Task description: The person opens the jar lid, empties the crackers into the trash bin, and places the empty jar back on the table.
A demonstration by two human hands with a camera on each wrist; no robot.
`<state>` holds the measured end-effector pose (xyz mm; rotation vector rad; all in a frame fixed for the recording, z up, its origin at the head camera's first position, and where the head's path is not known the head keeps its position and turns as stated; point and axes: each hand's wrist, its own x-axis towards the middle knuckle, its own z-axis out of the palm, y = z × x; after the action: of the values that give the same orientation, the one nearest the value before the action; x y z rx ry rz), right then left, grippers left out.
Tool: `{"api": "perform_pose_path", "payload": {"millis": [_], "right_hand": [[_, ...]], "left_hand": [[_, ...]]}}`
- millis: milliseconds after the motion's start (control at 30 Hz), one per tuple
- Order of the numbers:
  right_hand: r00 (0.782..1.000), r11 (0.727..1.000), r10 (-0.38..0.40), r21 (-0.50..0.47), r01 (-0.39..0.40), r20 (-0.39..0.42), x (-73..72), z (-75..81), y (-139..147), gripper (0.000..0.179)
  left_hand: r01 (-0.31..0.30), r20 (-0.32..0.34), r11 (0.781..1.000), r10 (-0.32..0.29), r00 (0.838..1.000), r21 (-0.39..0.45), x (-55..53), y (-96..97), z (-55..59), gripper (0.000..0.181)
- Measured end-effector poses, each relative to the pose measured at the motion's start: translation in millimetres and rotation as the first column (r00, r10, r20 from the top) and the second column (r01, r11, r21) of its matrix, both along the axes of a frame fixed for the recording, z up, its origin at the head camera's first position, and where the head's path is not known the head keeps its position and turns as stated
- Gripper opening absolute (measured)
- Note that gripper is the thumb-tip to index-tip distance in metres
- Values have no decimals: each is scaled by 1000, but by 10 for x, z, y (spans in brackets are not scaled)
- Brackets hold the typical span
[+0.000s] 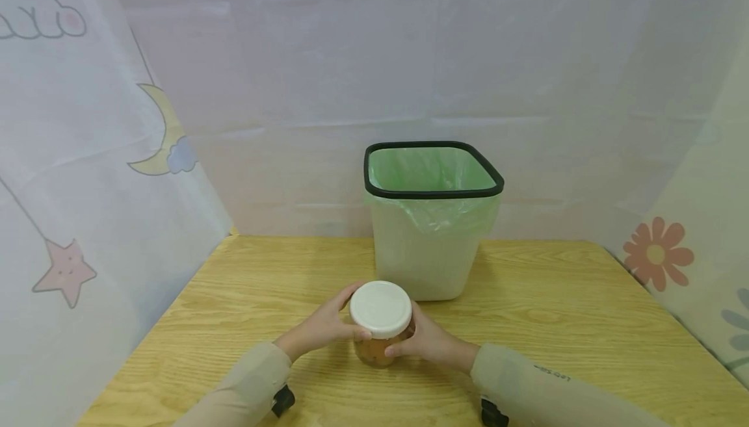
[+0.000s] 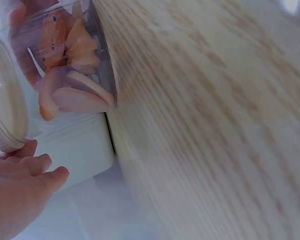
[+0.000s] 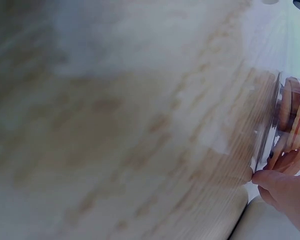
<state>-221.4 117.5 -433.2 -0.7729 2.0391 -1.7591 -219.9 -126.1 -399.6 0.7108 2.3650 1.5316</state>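
You are wearing pale beige sleeves (image 1: pixel 251 375), dark lettering (image 1: pixel 552 373) marking the right one, black devices (image 1: pixel 283 401) sitting behind your fingers (image 2: pixel 37 164).

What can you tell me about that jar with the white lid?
The jar is clear, glass or plastic, with brownish-orange pieces inside. A round white lid sits on top; how tight, I cannot tell. It appears to stand upright on the wood-grain table, in front of the bin. The left hand grips the lid; the right hand holds the body.
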Motion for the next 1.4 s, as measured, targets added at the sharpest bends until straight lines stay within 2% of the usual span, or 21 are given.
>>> {"api": "perform_pose_path", "payload": {"millis": [400, 533, 667, 900, 1100, 1400], "right_hand": [[1000, 1000, 17, 15, -17, 1, -2, 8, 9, 103], [1000, 1000, 19, 12, -19, -6, -1, 13, 10, 104], [1000, 1000, 18, 20, -17, -16, -1, 14, 12, 105], [1000, 1000, 12, 15, -11, -8, -8, 7, 8, 105], [1000, 1000, 15, 9, -15, -12, -14, -3, 5, 104], [1000, 1000, -15, 22, 15, 3, 1, 10, -13, 105]], "left_hand": [[-11, -5, 999, 11, 1000, -34, 9, 8, 22, 105], [23, -18, 997, -24, 1000, -74, -13, -13, 65, 111], [92, 25, 992, -90, 996, -89, -62, -51, 118, 113], [218, 52, 970, -213, 976, -108, -240, -108, 205, 114], [332, 70, 927, -325, 943, -173, -396, -128, 318, 115], [398, 129, 900, -379, 916, -179, -552, -86, 367, 112]]}}
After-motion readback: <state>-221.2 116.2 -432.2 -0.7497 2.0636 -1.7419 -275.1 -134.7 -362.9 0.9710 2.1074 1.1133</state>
